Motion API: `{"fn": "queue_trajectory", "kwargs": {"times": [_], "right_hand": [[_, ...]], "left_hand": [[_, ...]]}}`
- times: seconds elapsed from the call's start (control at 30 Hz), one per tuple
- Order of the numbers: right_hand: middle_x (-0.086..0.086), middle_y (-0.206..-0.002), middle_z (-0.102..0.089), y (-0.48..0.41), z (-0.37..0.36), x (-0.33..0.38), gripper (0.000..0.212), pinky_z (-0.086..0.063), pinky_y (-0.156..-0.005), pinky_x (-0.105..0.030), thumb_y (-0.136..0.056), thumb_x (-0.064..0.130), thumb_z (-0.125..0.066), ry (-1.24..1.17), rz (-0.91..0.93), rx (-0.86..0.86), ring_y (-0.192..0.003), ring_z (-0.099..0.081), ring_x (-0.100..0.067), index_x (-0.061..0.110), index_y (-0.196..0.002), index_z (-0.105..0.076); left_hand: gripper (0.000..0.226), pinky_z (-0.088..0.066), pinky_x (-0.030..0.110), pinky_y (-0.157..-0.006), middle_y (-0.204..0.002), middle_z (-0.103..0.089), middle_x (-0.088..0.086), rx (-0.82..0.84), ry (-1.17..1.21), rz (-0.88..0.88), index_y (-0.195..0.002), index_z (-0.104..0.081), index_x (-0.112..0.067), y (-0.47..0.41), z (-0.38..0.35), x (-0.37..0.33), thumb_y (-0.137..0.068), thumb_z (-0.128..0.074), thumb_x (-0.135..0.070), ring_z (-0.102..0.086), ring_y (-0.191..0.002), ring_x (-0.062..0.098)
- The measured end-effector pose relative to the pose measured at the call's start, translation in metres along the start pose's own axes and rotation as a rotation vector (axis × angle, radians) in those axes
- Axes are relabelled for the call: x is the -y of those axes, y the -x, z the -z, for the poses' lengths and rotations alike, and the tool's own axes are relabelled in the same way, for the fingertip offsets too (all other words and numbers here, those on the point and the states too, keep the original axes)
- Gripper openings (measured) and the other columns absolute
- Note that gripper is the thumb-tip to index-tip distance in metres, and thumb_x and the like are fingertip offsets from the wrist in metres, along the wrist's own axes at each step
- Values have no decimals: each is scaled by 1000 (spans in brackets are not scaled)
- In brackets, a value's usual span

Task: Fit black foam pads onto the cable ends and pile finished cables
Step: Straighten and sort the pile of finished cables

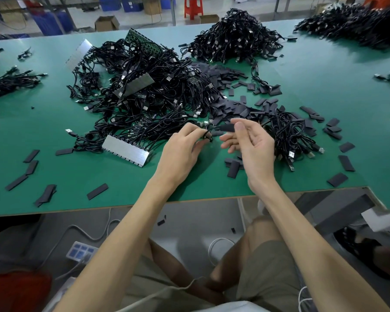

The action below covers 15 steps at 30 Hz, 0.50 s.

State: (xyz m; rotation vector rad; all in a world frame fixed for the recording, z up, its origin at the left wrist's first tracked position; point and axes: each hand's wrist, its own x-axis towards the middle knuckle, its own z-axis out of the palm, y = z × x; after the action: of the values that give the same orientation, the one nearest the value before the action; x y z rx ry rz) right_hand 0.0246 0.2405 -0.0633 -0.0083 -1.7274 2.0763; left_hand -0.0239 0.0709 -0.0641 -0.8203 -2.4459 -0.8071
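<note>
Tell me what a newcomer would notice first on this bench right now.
First, the big tangle of black cables sprawled across the middle of the green table, with a second heap behind it at the far edge. Next, black foam pads littered around the heaps, thickest right of the tangle. At the near edge, the left hand and right hand hold one cable between them.

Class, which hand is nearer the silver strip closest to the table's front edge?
Left. The left hand is just right of the strip; the right hand lies farther right.
</note>
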Motion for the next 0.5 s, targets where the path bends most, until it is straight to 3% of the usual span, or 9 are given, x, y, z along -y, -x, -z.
{"fn": "queue_trajectory", "kwargs": {"times": [0.17,0.37,0.5], "right_hand": [[-8,-86,-78,1,-3,-4,22,-53,-63,-26,-94,14,-74,151,-58,170,-73,-71,-18,11,-114,-66],[-1,-82,-76,0,-4,-8,20,-56,-68,-26,-91,7,-72,230,-71,191,-73,-71,-14,20,-106,-68],[4,-83,-77,0,-5,-7,22,-57,-74,-27,-87,6,-73,291,-68,199,-77,-72,-11,23,-102,-70]], "left_hand": [[11,-56,32,-80,-101,-65,4,-150,297,108,-105,-72,-4,-4,5,-4,-98,-65,-8,-71,-83,8],[12,-51,12,-78,-104,-68,4,-183,415,92,-105,-74,-3,-20,7,-18,-97,-67,-7,-71,-89,1],[14,-56,26,-82,-104,-68,8,-168,407,8,-107,-75,-2,-45,-1,-45,-95,-68,-5,-70,-90,15]]}}
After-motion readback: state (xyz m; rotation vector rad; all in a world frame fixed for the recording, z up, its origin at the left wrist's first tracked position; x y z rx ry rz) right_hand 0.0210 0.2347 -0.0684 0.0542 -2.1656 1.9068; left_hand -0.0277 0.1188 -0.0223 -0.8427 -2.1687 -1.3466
